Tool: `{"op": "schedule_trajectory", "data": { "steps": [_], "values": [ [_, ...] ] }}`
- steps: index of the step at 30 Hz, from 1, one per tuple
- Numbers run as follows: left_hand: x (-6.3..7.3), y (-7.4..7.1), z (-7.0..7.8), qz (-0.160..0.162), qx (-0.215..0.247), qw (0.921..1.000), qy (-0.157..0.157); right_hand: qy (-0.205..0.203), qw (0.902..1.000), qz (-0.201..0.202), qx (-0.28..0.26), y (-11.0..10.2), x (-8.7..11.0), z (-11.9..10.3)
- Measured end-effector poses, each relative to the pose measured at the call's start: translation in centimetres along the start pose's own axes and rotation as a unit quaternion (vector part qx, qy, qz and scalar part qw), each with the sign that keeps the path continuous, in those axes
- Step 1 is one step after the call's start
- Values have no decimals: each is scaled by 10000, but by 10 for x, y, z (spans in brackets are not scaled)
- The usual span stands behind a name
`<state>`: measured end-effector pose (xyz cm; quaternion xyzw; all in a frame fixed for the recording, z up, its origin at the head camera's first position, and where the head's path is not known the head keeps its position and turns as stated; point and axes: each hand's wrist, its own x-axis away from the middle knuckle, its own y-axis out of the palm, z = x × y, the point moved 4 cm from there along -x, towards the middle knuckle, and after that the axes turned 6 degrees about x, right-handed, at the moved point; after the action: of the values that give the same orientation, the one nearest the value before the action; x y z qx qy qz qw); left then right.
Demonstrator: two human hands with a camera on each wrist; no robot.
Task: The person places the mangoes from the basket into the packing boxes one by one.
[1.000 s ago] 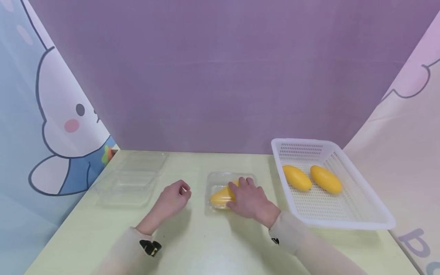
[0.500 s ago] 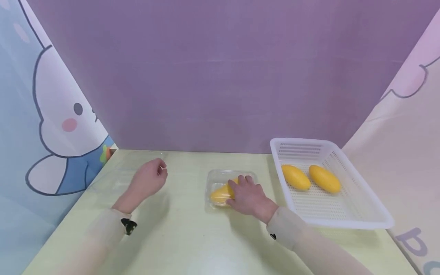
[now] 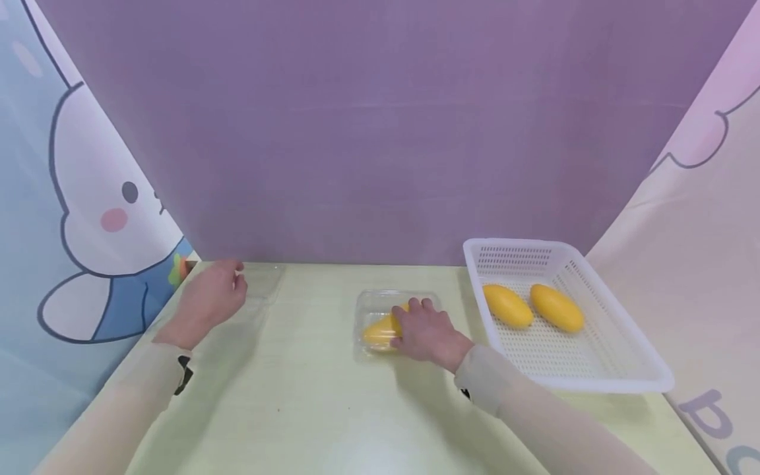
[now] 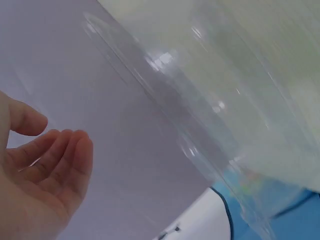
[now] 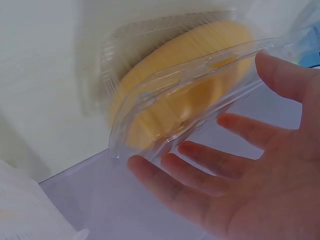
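A clear plastic box [image 3: 371, 303] with a yellow mango [image 3: 380, 330] inside stands mid-table. My right hand [image 3: 426, 330] lies over its right side; in the right wrist view the fingers are spread, with fingertips [image 5: 137, 162] at the clear rim. My left hand [image 3: 210, 297] hovers at the far left of the table, above another clear plastic container [image 3: 261, 280], which it partly hides. Loosely bent fingers [image 4: 82, 160] hold nothing in the left wrist view, and the clear container [image 4: 165, 90] is apart from them.
At the right stands a white perforated basket [image 3: 629, 330] with two yellow mangoes, one on the left [image 3: 507, 307] and one on the right [image 3: 557, 308]. A purple backdrop [image 3: 368, 132] rises behind the table [image 3: 320, 409].
My left hand has moved left and away from me, from beside the box to above the clear container. The right hand has stayed over the box with the mango.
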<state>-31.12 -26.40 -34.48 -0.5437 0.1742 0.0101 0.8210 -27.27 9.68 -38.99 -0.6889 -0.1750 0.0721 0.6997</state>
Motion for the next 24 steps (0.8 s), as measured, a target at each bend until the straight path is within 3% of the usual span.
{"op": "schedule_trajectory", "data": {
  "steps": [10, 16, 24],
  "values": [
    [0, -9, -37, 70, -204, 9998, -50, -19, 10000, -61, -10, -2, -15, 13],
    [5, -7, -67, 6, -289, 9991, -319, -32, 9999, -100, -23, -3, -20, 18],
    [18, -6, -92, 65, -279, 9970, -725, -19, 10000, -89, -23, -6, -26, 22]
  ]
}}
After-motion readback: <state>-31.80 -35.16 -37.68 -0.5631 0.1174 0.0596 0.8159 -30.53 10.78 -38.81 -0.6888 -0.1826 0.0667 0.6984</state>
